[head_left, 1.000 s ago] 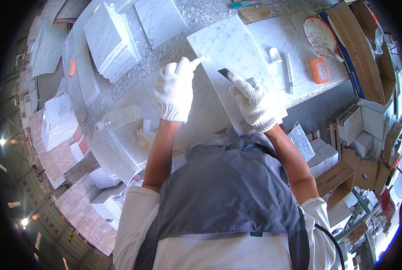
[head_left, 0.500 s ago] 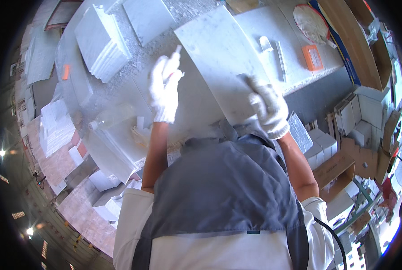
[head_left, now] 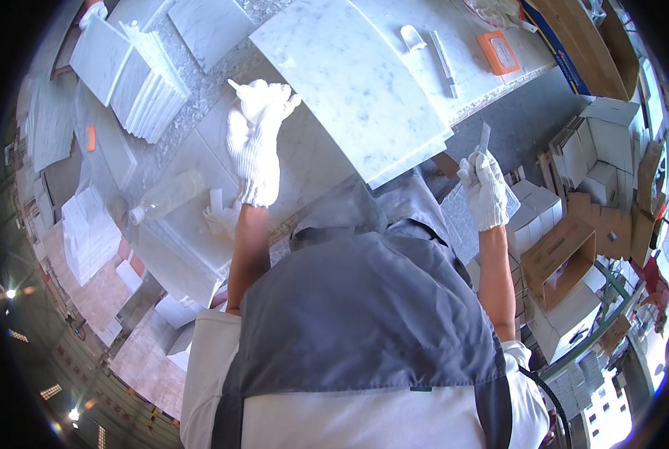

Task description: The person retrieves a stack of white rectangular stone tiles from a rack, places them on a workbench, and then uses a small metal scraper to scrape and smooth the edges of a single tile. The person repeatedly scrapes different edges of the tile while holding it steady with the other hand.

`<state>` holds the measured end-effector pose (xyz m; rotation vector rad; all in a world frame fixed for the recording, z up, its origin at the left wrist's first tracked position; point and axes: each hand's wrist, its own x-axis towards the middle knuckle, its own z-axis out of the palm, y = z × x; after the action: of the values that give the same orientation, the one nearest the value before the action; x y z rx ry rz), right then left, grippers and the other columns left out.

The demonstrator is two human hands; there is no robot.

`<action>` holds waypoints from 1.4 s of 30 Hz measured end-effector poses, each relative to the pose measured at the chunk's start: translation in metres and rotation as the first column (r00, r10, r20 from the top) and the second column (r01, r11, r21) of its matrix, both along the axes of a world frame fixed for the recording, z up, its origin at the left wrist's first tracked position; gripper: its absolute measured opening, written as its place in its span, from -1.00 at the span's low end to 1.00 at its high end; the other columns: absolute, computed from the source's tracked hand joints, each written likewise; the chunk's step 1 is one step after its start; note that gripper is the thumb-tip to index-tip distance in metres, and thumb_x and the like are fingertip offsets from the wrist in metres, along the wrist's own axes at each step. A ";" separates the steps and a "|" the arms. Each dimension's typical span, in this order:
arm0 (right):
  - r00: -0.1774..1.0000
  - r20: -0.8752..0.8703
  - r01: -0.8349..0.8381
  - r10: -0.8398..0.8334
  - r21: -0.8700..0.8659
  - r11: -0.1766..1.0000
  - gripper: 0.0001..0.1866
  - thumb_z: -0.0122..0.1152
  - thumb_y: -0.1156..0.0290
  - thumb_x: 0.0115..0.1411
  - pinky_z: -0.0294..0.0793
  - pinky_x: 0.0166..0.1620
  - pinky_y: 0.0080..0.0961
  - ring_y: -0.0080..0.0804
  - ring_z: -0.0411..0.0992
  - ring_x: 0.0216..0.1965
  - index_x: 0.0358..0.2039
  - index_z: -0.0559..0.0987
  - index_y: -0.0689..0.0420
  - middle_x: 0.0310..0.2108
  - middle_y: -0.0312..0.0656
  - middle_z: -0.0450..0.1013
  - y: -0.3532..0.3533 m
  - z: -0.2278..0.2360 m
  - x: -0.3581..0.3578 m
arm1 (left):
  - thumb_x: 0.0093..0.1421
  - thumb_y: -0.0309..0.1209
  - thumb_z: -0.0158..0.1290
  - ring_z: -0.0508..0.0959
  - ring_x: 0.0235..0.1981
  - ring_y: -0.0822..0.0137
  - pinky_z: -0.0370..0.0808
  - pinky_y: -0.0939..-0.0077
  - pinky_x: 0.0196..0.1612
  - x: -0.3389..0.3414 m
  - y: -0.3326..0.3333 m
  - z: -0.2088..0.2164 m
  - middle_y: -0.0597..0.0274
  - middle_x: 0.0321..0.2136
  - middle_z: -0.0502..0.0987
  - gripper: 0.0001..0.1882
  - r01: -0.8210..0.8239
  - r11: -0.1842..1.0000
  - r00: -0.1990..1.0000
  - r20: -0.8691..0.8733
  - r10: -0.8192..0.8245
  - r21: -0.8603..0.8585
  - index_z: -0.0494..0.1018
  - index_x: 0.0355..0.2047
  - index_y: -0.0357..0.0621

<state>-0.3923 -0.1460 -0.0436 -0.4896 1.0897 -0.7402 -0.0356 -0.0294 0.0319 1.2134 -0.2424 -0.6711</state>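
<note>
A large pale marble slab (head_left: pixel 353 86) lies in front of me, over another slab whose edge shows at its near right corner. To its left, my left hand (head_left: pixel 256 138) in a white knitted glove is closed. Its fingers are bunched around something white that I cannot make out. My right hand (head_left: pixel 485 191), also gloved, is off the slab's right side and pinches a thin flat grey strip (head_left: pixel 485 138) pointing up. Beyond the slab lie a white tube (head_left: pixel 445 66), a small rounded white piece (head_left: pixel 411 37) and an orange square case (head_left: pixel 499 52).
Stacked marble tiles (head_left: pixel 148 93) stand at the far left, where another person's gloved hand (head_left: pixel 93 15) touches a tile. A clear plastic bottle (head_left: pixel 168 196) lies at the left. Cardboard boxes (head_left: pixel 559 262) and white boxes (head_left: pixel 536 209) fill the right, with a long open carton (head_left: pixel 585 49) farther back.
My right hand has moved off the slab to the right and nearer, carrying the grey strip. My left hand has shifted slightly left and its fingers have curled in. A tile at the far-left stack has tilted.
</note>
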 end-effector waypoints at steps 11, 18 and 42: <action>0.996 0.009 0.088 -0.090 0.115 0.989 -0.78 0.32 0.27 0.32 0.45 -0.29 -0.62 -0.56 0.44 -0.31 -0.12 0.59 0.09 -0.29 -0.34 0.49 0.019 -0.010 -0.026 | 0.28 -0.55 0.19 0.58 -0.04 0.38 0.58 0.48 0.00 -0.032 -0.053 -0.016 0.17 -0.01 0.55 -0.58 0.335 0.932 0.939 0.024 -0.342 0.141 0.42 0.14 -0.21; 0.994 -0.100 0.032 -0.040 -0.087 0.996 -0.61 0.34 0.26 0.32 0.39 -0.36 -0.68 -0.65 0.36 -0.37 0.06 0.56 0.19 -0.32 -0.37 0.46 -0.028 0.008 -0.020 | 0.26 -0.56 0.16 0.60 -0.14 0.39 0.56 0.44 0.00 -0.069 -0.063 -0.012 0.22 -0.12 0.61 -0.66 0.620 0.671 0.295 0.671 -0.680 0.407 0.49 0.05 -0.23; 0.727 -0.686 -0.503 0.000 -0.533 0.680 -0.68 0.30 0.34 0.27 0.53 -0.28 -0.56 -0.52 0.53 -0.40 0.01 0.67 0.12 -0.27 -0.26 0.63 -0.286 -0.018 0.095 | 0.35 -0.57 -0.01 0.51 -0.09 0.42 0.47 0.46 0.05 -0.073 -0.074 -0.025 0.14 0.02 0.51 -0.61 -0.012 0.969 0.967 0.249 -0.051 0.246 0.34 0.18 -0.30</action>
<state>-0.2973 -0.4323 -0.0616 -1.6451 1.3010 -0.7113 -0.1087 -0.1031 0.0072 1.5393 -0.3935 -0.5731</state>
